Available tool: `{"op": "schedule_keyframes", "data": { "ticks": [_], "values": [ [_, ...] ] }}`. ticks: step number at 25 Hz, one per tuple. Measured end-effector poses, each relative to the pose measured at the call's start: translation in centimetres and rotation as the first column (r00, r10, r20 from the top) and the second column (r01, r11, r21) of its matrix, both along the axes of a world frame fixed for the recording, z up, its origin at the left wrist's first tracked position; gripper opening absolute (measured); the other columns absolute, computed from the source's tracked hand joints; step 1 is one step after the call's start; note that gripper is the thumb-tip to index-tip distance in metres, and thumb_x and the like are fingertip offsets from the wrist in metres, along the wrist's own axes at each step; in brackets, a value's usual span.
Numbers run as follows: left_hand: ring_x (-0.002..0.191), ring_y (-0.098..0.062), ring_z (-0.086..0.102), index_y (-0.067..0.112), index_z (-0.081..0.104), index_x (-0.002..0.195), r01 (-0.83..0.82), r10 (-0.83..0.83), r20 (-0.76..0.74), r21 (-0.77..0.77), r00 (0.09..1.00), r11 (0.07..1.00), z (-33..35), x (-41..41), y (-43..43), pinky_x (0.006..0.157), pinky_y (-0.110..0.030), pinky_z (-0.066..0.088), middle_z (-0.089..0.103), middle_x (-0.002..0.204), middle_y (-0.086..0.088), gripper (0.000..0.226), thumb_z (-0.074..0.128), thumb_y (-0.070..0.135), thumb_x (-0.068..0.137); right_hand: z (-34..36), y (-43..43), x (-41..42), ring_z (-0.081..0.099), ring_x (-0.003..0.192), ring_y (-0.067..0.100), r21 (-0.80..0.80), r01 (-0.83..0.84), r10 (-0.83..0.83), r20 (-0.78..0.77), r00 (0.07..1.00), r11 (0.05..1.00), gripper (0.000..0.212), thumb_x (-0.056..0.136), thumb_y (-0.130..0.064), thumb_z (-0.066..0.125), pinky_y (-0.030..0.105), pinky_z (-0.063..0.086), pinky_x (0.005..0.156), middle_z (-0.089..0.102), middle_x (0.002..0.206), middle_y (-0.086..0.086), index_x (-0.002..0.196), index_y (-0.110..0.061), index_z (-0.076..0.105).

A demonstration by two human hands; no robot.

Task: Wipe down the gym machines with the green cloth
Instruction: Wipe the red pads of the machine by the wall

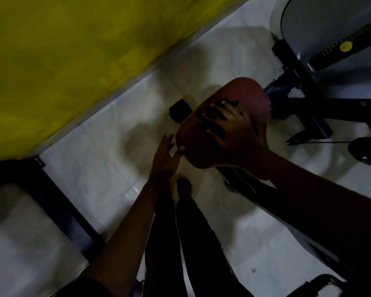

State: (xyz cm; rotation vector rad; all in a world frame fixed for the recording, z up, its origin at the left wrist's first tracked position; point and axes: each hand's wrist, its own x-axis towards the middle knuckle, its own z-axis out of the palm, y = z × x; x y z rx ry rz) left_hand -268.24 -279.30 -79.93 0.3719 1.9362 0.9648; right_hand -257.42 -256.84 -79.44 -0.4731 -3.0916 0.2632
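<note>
A dark red bike saddle (251, 95) fills the middle of the dim head view. My right hand (231, 127) lies flat on top of it and presses a dark green cloth (211, 113) against the seat; parts of the cloth show between and beyond the fingers. My left hand (166, 155) is at the saddle's near left edge, fingers spread and touching its rim. The saddle belongs to an exercise bike with a grey housing (321, 28) at the top right.
A yellow wall (73, 50) runs along the upper left above the pale tiled floor (107, 146). Black frame bars (313, 112) and a small wheel (366, 151) stand on the right. Another dark frame (51, 200) sits at the left. My legs (180, 232) are below.
</note>
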Motion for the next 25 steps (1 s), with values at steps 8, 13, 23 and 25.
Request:
{"op": "schedule_keyframes", "data": {
  "ticks": [8, 13, 23, 25],
  "values": [
    [0.128, -0.018, 0.051, 0.022, 0.059, 0.134, -0.391, 0.404, 0.082, -0.140, 0.911, 0.910, -3.4, 0.7, -5.7, 0.101, -0.031, 0.045, 0.049, 0.143, -0.002, 0.036, 0.047, 0.038, 0.103, -0.5, -3.0, -5.3, 0.056, 0.123, 0.035, 0.048, 0.061, -0.062, 0.037, 0.997, 0.997, 0.032, 0.088, -0.045, 0.057, 0.049, 0.042, 0.095, 0.066, 0.122, 0.012, 0.110, -0.029, 0.073],
    [0.121, -0.022, 0.055, 0.028, 0.064, 0.126, -0.491, 0.508, 0.057, -0.190, 0.859, 0.850, -4.1, -0.5, -7.8, 0.104, -0.051, 0.046, 0.055, 0.135, -0.001, 0.035, 0.043, 0.044, 0.102, 0.3, -6.1, -6.3, 0.053, 0.126, 0.035, -0.047, -0.248, 0.253, 0.152, 0.956, 0.968, 0.032, 0.091, -0.043, 0.051, 0.051, 0.038, 0.099, 0.064, 0.124, 0.007, 0.110, -0.029, 0.073],
    [0.112, -0.020, 0.059, 0.022, 0.068, 0.121, -0.542, 0.561, 0.087, -0.174, 0.823, 0.822, -4.0, -2.6, -8.2, 0.100, -0.043, 0.049, 0.064, 0.117, 0.004, 0.029, 0.047, 0.033, 0.103, -1.7, -6.2, -1.6, 0.054, 0.131, 0.033, -0.023, -0.793, 0.789, 0.127, 0.602, 0.609, 0.031, 0.095, -0.036, 0.048, 0.061, 0.039, 0.108, 0.066, 0.125, 0.004, 0.100, -0.021, 0.074],
    [0.112, -0.019, 0.060, 0.020, 0.068, 0.122, -0.534, 0.552, 0.092, -0.168, 0.829, 0.829, -4.0, -2.5, -7.6, 0.099, -0.040, 0.049, 0.064, 0.117, 0.005, 0.030, 0.047, 0.032, 0.103, -1.5, -5.1, -0.4, 0.051, 0.134, 0.033, -0.058, -0.853, 0.850, 0.135, 0.509, 0.519, 0.027, 0.094, -0.034, 0.051, 0.060, 0.033, 0.111, 0.064, 0.129, 0.004, 0.101, -0.023, 0.075]
  ]
}}
